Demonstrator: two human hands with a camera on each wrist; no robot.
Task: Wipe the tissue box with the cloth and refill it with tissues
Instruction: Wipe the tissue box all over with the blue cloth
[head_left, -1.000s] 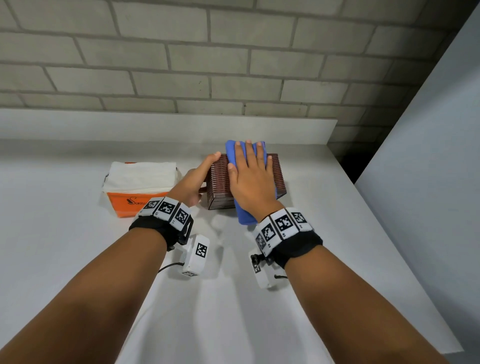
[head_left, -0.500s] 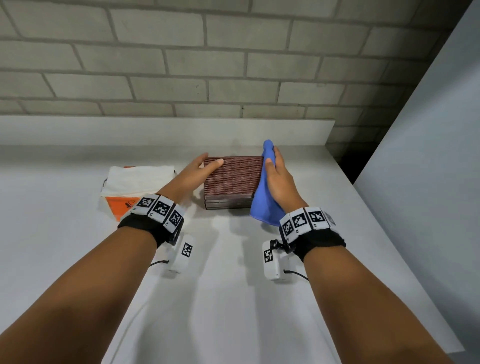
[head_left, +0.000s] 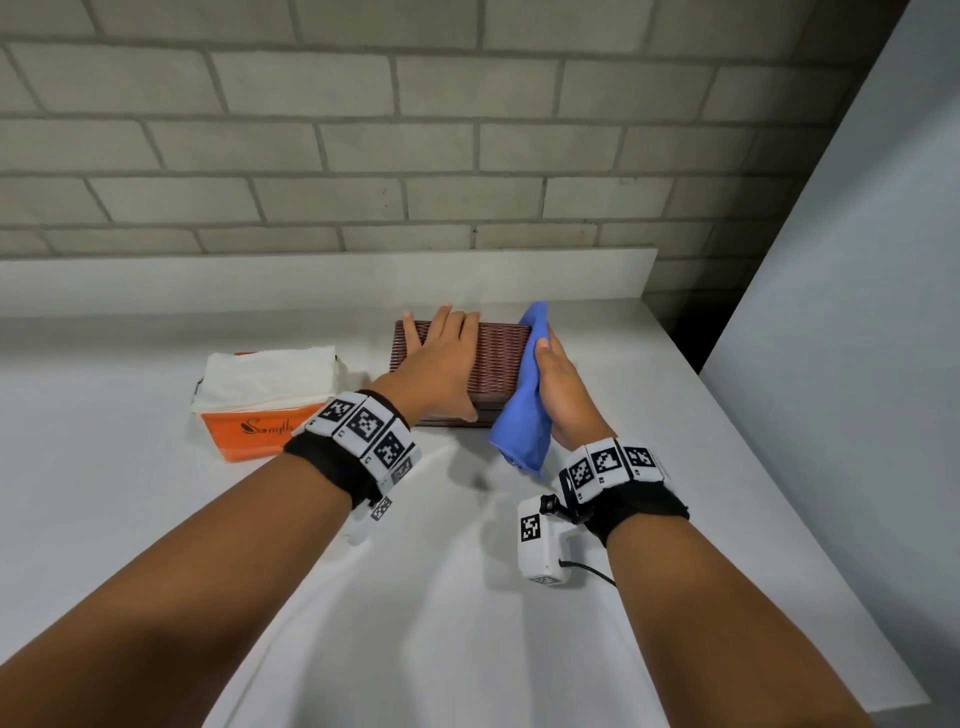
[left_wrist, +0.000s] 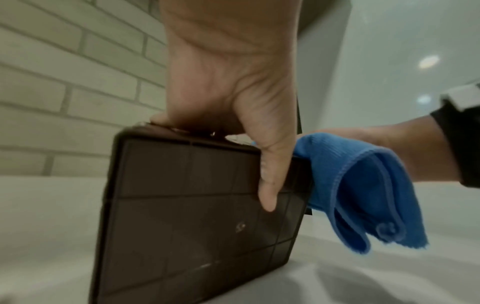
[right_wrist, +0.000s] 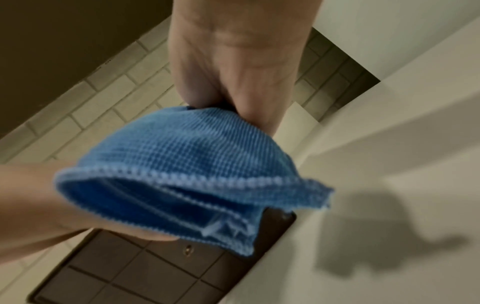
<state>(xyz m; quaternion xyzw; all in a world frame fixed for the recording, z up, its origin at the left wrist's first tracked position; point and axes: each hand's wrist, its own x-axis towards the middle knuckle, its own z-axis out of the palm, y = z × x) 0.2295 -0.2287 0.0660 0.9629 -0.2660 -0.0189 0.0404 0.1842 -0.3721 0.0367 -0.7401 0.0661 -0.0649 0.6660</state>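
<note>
We are wiping the box (head_left: 493, 364) on the bench (head_left: 156, 519), left hand (head_left: 441, 364) clasping its top, right hand (head_left: 563, 395) pressing the cloth (head_left: 524, 415) to its right side; next, probably, opening it for the tissues (head_left: 265, 371) beside.
</note>
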